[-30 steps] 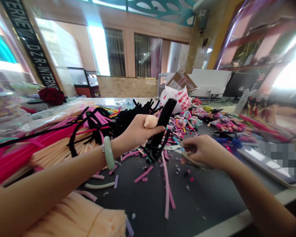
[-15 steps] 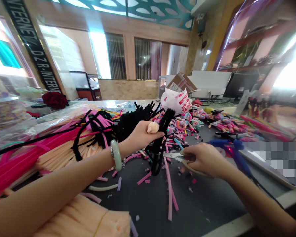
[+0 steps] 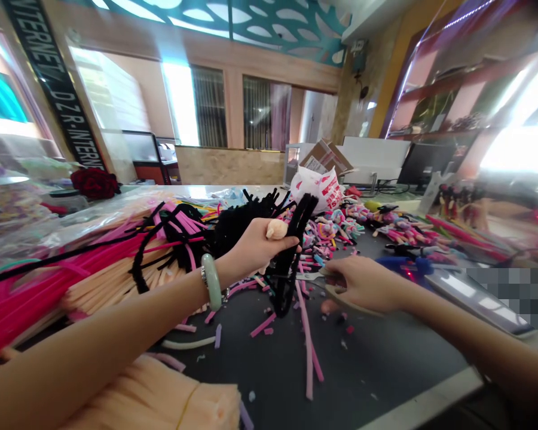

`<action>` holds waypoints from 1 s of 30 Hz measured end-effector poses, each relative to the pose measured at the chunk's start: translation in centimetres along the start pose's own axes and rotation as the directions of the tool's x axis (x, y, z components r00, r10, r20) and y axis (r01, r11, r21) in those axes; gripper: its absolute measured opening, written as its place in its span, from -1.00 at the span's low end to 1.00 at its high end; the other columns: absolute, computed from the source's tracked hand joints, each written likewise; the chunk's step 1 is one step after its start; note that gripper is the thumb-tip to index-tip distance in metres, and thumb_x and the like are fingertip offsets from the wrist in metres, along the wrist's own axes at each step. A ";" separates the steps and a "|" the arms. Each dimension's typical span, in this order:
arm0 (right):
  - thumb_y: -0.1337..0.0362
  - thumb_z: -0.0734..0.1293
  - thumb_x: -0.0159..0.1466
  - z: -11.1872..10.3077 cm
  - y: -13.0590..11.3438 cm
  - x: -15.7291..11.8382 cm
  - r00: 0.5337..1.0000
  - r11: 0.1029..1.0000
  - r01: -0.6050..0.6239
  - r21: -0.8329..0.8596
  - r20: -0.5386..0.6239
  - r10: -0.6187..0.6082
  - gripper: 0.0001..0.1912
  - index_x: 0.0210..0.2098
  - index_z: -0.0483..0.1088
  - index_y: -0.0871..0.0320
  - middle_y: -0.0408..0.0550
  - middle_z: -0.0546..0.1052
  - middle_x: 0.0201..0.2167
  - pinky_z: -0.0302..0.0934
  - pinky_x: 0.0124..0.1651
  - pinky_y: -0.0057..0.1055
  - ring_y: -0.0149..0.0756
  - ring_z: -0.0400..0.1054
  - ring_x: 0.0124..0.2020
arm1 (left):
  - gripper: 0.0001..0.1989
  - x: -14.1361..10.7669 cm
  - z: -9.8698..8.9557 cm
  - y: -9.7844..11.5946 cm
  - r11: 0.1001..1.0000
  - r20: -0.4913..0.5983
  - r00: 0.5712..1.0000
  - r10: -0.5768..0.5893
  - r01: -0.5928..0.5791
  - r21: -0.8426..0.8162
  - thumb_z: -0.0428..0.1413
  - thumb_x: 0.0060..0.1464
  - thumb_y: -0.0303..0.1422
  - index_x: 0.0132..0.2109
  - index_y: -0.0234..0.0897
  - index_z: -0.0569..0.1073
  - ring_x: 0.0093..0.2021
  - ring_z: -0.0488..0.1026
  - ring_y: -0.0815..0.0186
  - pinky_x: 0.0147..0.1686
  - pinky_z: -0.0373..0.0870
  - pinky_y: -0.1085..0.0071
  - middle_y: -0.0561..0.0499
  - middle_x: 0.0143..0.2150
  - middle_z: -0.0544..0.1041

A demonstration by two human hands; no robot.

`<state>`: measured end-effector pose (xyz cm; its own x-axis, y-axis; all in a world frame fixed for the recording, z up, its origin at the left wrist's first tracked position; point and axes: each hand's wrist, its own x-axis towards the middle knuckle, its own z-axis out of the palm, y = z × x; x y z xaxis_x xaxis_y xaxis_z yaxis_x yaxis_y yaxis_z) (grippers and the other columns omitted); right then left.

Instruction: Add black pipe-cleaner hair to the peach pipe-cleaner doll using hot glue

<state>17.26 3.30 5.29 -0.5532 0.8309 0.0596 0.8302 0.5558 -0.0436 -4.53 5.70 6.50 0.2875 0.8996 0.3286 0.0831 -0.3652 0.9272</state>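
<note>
My left hand (image 3: 262,242), with a pale green bangle (image 3: 212,282) on its wrist, is closed on a small cream-coloured piece (image 3: 277,229) with black pipe cleaners (image 3: 288,280) attached or held beside it. The black strands rise above the fingers and hang in loops below them. In my right hand (image 3: 358,282) is a pair of scissors (image 3: 308,276), fingers wrapped round the handles. Its blades point left and reach the black loops; whether they touch is hard to see. Long pink strips (image 3: 305,340) lie below on the dark mat.
A blue glue gun (image 3: 399,267) with a red light lies right of my right hand. Bundles of peach pipe cleaners (image 3: 206,406) and pink ones (image 3: 22,304) fill the left side. Behind are a black fuzzy heap (image 3: 240,224), a white plastic bag (image 3: 316,188) and many small colourful pieces (image 3: 341,224).
My right hand has moved a little left with the scissors, bringing the blades closer to the black loops. My left hand stays nearly in place. The view has shifted slightly.
</note>
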 end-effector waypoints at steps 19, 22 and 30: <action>-0.22 0.34 -0.01 0.4 0.3 1.6 0.987 0.968 -0.025 0.251 0.160 -0.016 -0.46 -0.55 0.43 0.20 -0.26 0.20 -0.68 -0.09 -0.57 -0.50 -0.45 0.06 -0.60 | -0.69 0.0 0.0 -0.8 0.992 -0.100 0.991 0.089 -0.080 0.093 0.22 -0.12 -0.43 -0.58 -0.30 0.20 -0.61 0.22 0.50 -0.62 0.14 0.54 0.19 -0.65 0.25; -0.23 0.35 -0.04 0.4 0.5 1.8 0.990 0.973 -0.030 0.227 0.144 -0.003 -0.46 -0.58 0.43 0.19 -0.27 0.16 -0.70 -0.11 -0.57 -0.50 -0.45 0.04 -0.61 | -0.64 0.2 -0.1 -1.1 0.988 -0.109 0.990 0.092 -0.077 0.133 0.23 -0.13 -0.40 -0.59 -0.28 0.15 -0.63 0.12 0.53 -0.63 0.05 0.55 0.22 -0.67 0.16; -0.26 0.34 -0.07 1.2 1.1 2.2 0.994 0.991 -0.054 0.119 0.101 0.042 -0.42 -0.61 0.43 0.20 -0.20 0.26 -0.70 -0.12 -0.57 -0.47 -0.41 0.10 -0.61 | -0.65 0.5 -0.3 -2.2 0.988 -0.111 0.992 0.067 -0.050 0.148 0.22 -0.12 -0.37 -0.59 -0.28 0.16 -0.64 0.13 0.52 -0.64 0.03 0.54 0.22 -0.68 0.17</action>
<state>16.85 5.79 4.19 -0.5221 0.8518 -0.0437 0.8446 0.5093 -0.1650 -4.89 7.02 4.71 0.1848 0.8942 0.4077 0.2088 -0.4411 0.8728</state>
